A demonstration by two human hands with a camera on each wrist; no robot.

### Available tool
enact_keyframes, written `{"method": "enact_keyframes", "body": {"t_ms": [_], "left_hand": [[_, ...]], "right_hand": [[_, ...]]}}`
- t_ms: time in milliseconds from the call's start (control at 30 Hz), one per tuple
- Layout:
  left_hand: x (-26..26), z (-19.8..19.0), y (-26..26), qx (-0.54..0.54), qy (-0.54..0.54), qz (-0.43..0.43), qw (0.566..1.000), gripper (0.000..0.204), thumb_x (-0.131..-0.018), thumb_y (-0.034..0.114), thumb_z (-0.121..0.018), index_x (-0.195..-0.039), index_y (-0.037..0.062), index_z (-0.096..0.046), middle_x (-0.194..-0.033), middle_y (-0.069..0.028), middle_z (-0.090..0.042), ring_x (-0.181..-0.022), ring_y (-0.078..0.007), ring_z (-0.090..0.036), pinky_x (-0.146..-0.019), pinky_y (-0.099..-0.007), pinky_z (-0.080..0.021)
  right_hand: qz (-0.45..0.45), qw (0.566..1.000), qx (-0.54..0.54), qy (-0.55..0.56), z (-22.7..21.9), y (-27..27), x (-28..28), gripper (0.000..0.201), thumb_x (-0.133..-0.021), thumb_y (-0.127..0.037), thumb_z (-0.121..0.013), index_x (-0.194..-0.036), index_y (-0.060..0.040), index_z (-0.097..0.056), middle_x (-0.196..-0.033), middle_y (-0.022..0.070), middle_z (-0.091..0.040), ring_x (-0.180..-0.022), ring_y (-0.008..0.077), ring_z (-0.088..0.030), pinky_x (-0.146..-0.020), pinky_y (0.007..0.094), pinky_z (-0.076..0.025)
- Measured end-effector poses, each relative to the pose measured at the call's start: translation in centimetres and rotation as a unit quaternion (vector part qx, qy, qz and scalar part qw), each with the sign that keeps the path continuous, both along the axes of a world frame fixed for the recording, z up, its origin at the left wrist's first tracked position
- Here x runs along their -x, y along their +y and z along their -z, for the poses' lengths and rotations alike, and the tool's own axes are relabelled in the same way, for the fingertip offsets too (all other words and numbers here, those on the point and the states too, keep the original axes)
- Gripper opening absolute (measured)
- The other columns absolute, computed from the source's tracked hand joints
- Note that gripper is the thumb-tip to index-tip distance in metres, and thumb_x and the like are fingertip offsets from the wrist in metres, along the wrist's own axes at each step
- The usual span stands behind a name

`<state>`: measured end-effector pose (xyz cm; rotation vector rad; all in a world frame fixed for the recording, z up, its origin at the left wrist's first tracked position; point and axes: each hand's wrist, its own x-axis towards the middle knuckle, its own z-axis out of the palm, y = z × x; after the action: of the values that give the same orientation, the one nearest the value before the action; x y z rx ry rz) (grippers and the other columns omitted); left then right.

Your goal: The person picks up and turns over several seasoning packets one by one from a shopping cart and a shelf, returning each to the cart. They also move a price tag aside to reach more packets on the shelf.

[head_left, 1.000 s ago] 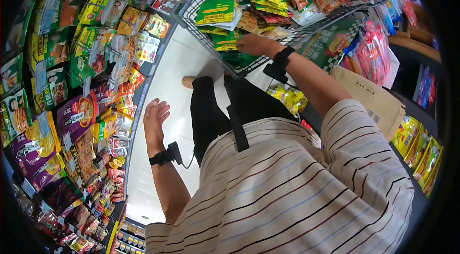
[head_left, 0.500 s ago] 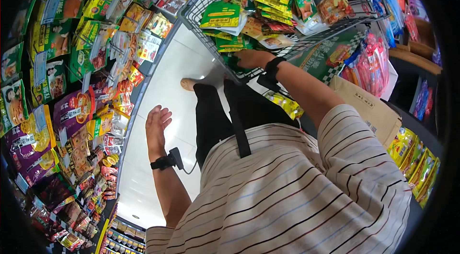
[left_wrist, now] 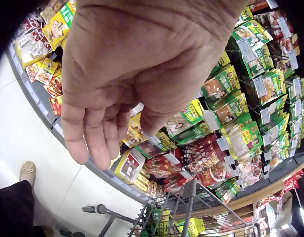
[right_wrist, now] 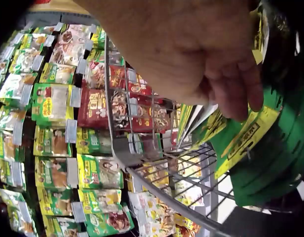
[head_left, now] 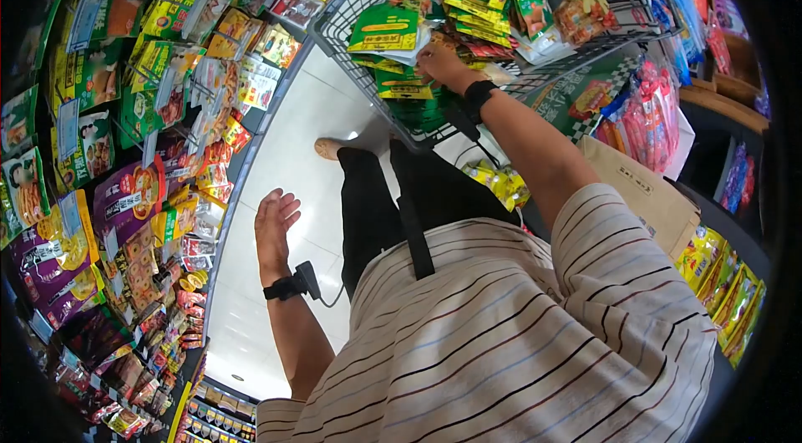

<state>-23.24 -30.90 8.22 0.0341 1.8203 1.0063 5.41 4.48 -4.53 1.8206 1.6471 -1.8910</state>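
My right hand (head_left: 447, 67) reaches into the near corner of a wire shopping cart (head_left: 401, 121). Its fingertips are right at the green-and-yellow food packets (head_left: 383, 29) piled there. Seen from the right wrist, the fingers (right_wrist: 236, 98) point down over a green packet with a yellow top strip (right_wrist: 248, 140); the thumb is hidden. My left hand (head_left: 274, 221) hangs beside the body with loose fingers and nothing in it. From the left wrist, that hand (left_wrist: 142, 69) shows its palm side, apart from the shelves behind it.
Racks of hanging food packets (head_left: 159, 100) line the left side. More packets and a pink bundle (head_left: 647, 104) stand at the right, by a brown paper bag (head_left: 639, 188). Pale tiled floor (head_left: 305, 117) lies between rack and cart.
My right hand has moved up from the cart's near corner, further over the packets, uncovering a green packet below it. The left hand has stayed nearly still.
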Motion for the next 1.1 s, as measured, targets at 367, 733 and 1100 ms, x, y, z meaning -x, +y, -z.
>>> {"method": "enact_keyframes", "body": {"t_ms": [367,733,1100], "left_hand": [[0.2,-0.1,-0.4,0.018,0.006,0.000,1.000,0.052,-0.100,0.041,-0.056,-0.129,-0.0013,-0.055,-0.113,-0.0139,-0.065,-0.103,-0.0227,-0.064,-0.091,-0.0354,-0.051],[0.7,0.1,-1.0,0.021,0.002,-0.008,1.000,0.055,-0.099,0.043,-0.057,-0.129,-0.0020,-0.055,-0.115,-0.0151,-0.065,-0.105,-0.0240,-0.064,-0.091,-0.0362,-0.052],[1.0,0.4,-0.6,0.027,-0.003,0.016,0.999,0.060,-0.096,0.047,-0.059,-0.130,-0.0023,-0.055,-0.116,-0.0163,-0.064,-0.107,-0.0261,-0.064,-0.094,-0.0374,-0.051]], "right_hand": [[0.130,0.987,0.069,0.062,0.0,1.7,2.6,0.031,-0.097,-0.014,-0.050,-0.127,-0.0104,-0.058,-0.108,0.0135,-0.066,-0.075,0.0224,-0.070,-0.057,0.0368,-0.060],[0.179,0.981,0.051,0.048,1.8,2.1,2.7,0.044,-0.096,-0.006,-0.047,-0.139,-0.0099,-0.044,-0.114,0.0186,-0.063,-0.081,0.0259,-0.072,-0.058,0.0379,-0.061],[-0.049,0.992,-0.069,0.092,0.0,7.6,3.7,0.051,-0.099,-0.010,-0.046,-0.148,-0.0235,-0.046,-0.115,0.0176,-0.065,-0.078,0.0206,-0.072,-0.060,0.0327,-0.058]]}}
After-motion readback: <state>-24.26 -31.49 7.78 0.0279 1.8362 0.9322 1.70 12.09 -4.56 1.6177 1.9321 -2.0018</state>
